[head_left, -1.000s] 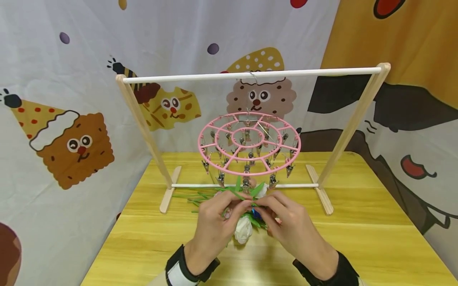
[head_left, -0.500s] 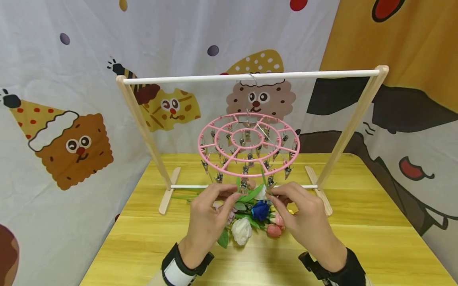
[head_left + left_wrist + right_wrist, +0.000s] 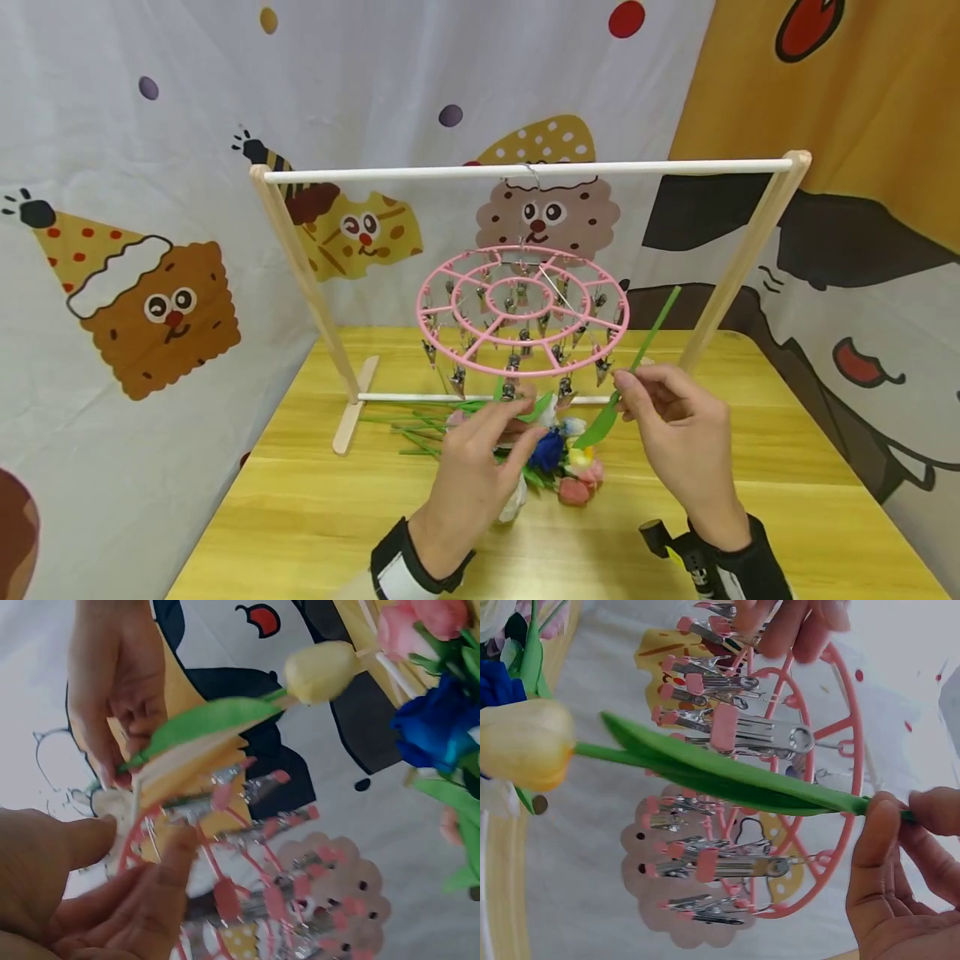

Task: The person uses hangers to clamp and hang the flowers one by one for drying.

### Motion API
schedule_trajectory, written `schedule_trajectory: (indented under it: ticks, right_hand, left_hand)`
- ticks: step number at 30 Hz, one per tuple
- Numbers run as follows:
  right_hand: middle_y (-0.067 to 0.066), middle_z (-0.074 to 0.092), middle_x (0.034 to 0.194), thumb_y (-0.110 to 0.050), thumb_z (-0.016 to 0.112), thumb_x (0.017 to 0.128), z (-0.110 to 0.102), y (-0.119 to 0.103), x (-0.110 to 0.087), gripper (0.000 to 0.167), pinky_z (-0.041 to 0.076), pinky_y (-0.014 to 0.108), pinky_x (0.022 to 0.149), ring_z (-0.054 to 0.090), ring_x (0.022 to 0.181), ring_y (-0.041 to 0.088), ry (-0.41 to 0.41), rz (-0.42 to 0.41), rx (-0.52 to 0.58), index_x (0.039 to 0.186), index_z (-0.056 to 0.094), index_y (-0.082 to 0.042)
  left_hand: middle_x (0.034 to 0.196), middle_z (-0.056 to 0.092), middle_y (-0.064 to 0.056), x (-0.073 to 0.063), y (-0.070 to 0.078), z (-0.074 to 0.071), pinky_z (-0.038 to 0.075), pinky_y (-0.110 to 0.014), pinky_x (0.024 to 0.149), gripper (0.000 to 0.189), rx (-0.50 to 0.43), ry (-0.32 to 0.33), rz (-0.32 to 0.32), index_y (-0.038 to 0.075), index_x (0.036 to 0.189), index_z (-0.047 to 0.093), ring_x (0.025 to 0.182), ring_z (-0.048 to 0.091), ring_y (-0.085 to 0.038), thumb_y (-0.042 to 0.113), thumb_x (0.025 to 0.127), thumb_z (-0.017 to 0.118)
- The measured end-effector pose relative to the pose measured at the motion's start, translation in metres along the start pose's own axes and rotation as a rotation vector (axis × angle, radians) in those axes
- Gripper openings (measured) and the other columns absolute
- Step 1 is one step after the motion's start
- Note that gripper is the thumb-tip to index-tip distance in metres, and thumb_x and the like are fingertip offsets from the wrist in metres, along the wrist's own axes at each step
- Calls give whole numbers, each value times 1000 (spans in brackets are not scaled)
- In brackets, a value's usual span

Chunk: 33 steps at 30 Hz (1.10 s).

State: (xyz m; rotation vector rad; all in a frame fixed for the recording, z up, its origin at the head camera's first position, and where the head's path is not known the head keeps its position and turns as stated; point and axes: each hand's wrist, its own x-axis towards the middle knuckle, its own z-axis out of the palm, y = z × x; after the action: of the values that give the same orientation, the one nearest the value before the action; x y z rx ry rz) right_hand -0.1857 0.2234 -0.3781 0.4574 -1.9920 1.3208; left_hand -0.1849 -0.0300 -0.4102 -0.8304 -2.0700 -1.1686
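A yellow tulip (image 3: 525, 742) with a long green leaf hangs bloom down from my right hand (image 3: 686, 437). Thumb and fingers pinch its green stem (image 3: 885, 806) just above the leaf. My left hand (image 3: 480, 467) is at the near side of the pink round hanger (image 3: 442, 354), its thumb and index finger (image 3: 176, 866) spread apart beside the metal clips (image 3: 757, 735). Those clips have pink tips and dangle from the hanger's rings. Under the hands lie loose flowers, among them a blue rose (image 3: 547, 451) and a white bloom partly hidden by the left hand.
A stand with wooden legs (image 3: 300, 267) and a white top bar (image 3: 420, 173) carries the hanger by a hook. Green stems (image 3: 420, 433) spread left across the wooden table (image 3: 300, 517). A cartoon-print curtain (image 3: 360, 75) hangs behind.
My right hand has moved right, away from the left, drawing the yellow tulip with it. My left hand has shifted slightly right, and its thumb and finger stand apart near the front clips.
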Motion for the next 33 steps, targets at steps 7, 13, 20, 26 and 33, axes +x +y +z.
schedule_trajectory:
  ticks: [7, 13, 20, 26, 33]
  right_hand:
    - [-4, 83, 89, 10, 73, 109, -1, 9, 1, 9, 65, 18, 69, 76, 74, 8, 62, 101, 133, 113, 81, 14]
    - [0, 83, 90, 10, 73, 109, 2, 13, -1, 8, 66, 18, 70, 77, 75, 7, 68, 115, 174, 114, 80, 12]
    - [3, 81, 91, 11, 73, 109, 8, 19, -4, 9, 67, 19, 72, 78, 76, 9, 50, 104, 163, 115, 79, 11]
    - [13, 81, 90, 12, 73, 109, 13, 24, -6, 7, 67, 21, 74, 80, 78, 11, 46, 114, 209, 113, 77, 10]
    - [8, 82, 93, 9, 73, 110, 14, 28, -9, 4, 69, 23, 77, 81, 81, 11, 42, 166, 234, 112, 77, 9]
  left_hand:
    - [144, 79, -27, 11, 17, 19, 72, -40, 101, 60, 95, -131, -86, -7, 159, 64, 129, 83, -33, 27, 112, 81]
    - [139, 82, -20, 25, 15, 31, 72, -41, 102, 49, 61, -163, -177, -2, 152, 70, 126, 83, -30, 30, 115, 78]
    - [120, 84, -10, 33, 7, 40, 71, -32, 90, 32, 0, -112, -235, 8, 133, 78, 107, 84, -22, 29, 111, 83]
    - [116, 87, -10, 37, -1, 43, 73, -36, 88, 29, -54, -80, -235, 8, 129, 83, 101, 86, -23, 28, 108, 86]
    - [115, 90, -6, 43, -4, 40, 71, -27, 90, 18, -185, -88, -307, 12, 120, 89, 101, 88, -20, 25, 107, 88]
